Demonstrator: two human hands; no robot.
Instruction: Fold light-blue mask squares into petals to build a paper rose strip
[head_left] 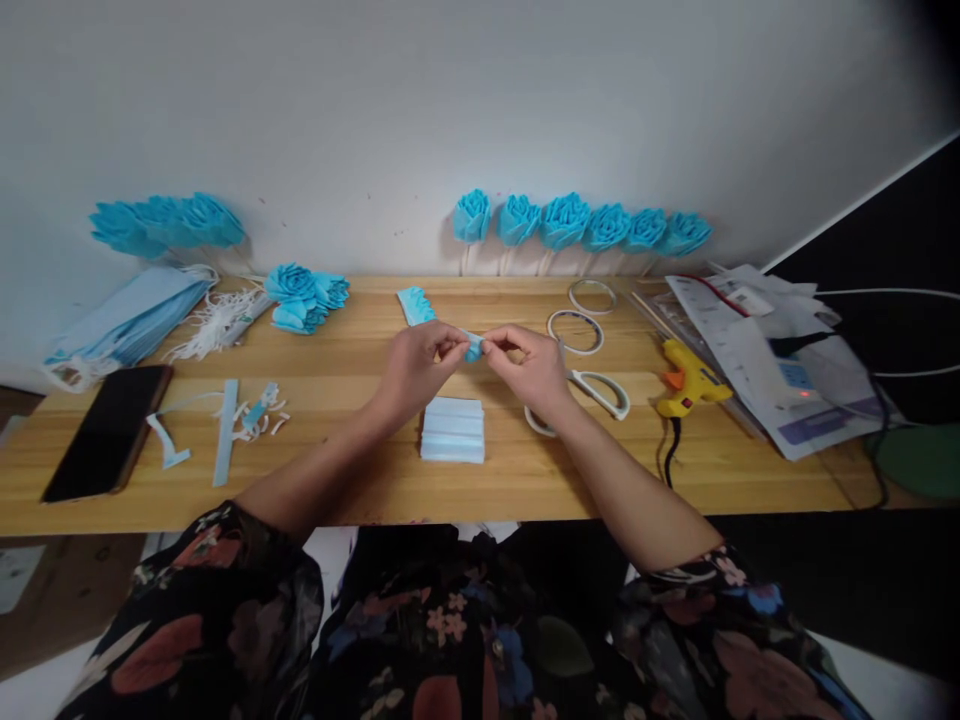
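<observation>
Between my two hands is a small piece of blue mask fabric (473, 349), pinched at both ends. My left hand (420, 365) has its thumb and fingertips closed on the left end. On the other end, my right hand (531, 368) pinches in the same way. Just behind my left fingers lies another pleated blue piece (414, 304) with a ruffled edge. A stack of pale blue fabric rectangles (453, 430) rests in front of my hands. Scissors (604, 393) lie partly under my right wrist, one handle loop showing.
Blue fabric flowers (566, 221) on sticks lean along the wall, more at left (169, 225). A yellow glue gun (694, 380), tape rolls (575, 331) and papers (810, 420) lie right. Masks (131, 318), a phone (109, 432) and scraps (259, 412) lie left.
</observation>
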